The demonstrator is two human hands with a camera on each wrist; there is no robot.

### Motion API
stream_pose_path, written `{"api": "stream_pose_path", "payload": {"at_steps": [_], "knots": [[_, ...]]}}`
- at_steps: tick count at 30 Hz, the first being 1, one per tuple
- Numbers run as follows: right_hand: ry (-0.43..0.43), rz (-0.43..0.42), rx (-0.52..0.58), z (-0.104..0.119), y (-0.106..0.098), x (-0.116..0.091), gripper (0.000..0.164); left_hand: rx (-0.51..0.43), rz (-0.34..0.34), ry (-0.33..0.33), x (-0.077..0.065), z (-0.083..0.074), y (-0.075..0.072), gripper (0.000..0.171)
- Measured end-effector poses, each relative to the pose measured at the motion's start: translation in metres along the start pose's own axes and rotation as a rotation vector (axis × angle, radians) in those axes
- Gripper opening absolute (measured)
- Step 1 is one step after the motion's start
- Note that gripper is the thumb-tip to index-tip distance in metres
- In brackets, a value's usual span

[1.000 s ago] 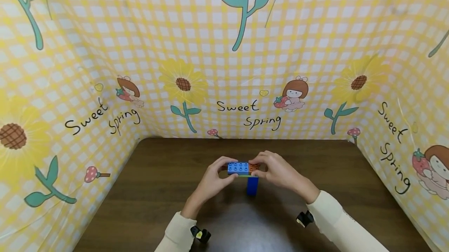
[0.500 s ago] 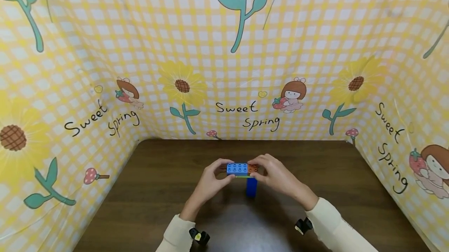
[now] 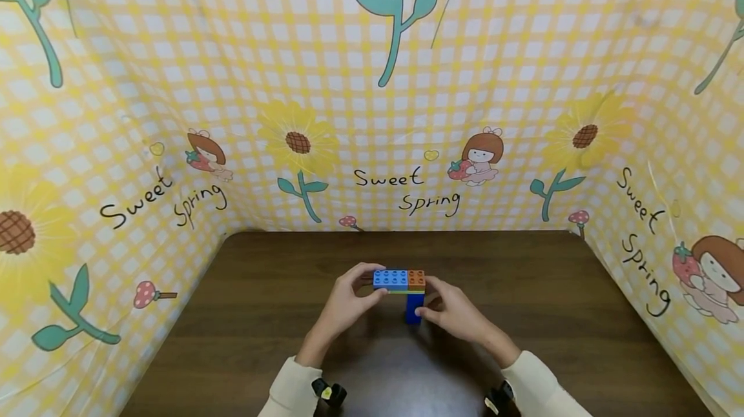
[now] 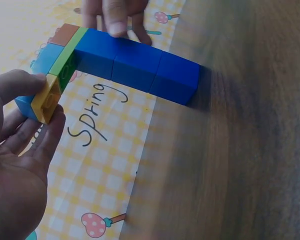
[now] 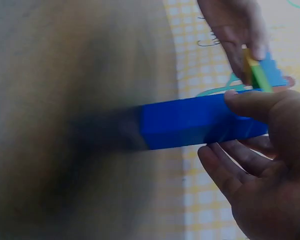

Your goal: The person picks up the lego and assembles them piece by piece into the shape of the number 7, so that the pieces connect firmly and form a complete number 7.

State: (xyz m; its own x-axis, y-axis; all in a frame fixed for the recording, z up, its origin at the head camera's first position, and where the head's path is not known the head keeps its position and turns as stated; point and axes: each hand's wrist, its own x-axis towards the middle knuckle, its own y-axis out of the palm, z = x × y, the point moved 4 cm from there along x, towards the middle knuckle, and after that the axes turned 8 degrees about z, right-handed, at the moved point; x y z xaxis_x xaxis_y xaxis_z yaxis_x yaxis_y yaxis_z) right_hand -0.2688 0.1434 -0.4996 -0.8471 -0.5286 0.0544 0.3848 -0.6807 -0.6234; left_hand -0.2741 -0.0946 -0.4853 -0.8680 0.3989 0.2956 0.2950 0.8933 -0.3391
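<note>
A structure of toy building bricks stands on the wooden table. Three dark blue bricks (image 4: 135, 65) are stacked as an upright column. Across its top lie a green brick (image 4: 65, 67) and, overhanging to the left, a yellow brick (image 4: 46, 100). Above these sit a light blue brick (image 3: 391, 279) and a brown-orange brick (image 3: 416, 278), studs up. My left hand (image 3: 347, 299) pinches the overhanging left end, thumb on the near side. My right hand (image 3: 454, 312) grips the upper column, its thumb on the near face; in the right wrist view its fingers lie on the opposite side.
The brown wooden table (image 3: 279, 255) reaches back to a yellow checked cloth (image 3: 407, 113) with printed flowers, which stands around it on the back and sides. Black wrist cameras (image 3: 329, 392) sit at both cream sleeves.
My right hand has left the brown-orange brick and moved down onto the dark blue column. My left hand keeps its hold on the overhanging end. The head view has shifted slightly.
</note>
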Motion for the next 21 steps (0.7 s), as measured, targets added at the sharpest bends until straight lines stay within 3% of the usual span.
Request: {"api": "stream_pose_path", "payload": {"at_steps": [9,21], "knots": [[0.004,-0.106,0.046,-0.013,0.015,0.0,0.041,-0.014,0.001,0.015,-0.003,0.002,0.0,0.044],[0.029,-0.06,0.033,-0.022,0.021,-0.002,0.05,-0.18,-0.121,0.064,-0.009,0.014,0.001,0.049]]}}
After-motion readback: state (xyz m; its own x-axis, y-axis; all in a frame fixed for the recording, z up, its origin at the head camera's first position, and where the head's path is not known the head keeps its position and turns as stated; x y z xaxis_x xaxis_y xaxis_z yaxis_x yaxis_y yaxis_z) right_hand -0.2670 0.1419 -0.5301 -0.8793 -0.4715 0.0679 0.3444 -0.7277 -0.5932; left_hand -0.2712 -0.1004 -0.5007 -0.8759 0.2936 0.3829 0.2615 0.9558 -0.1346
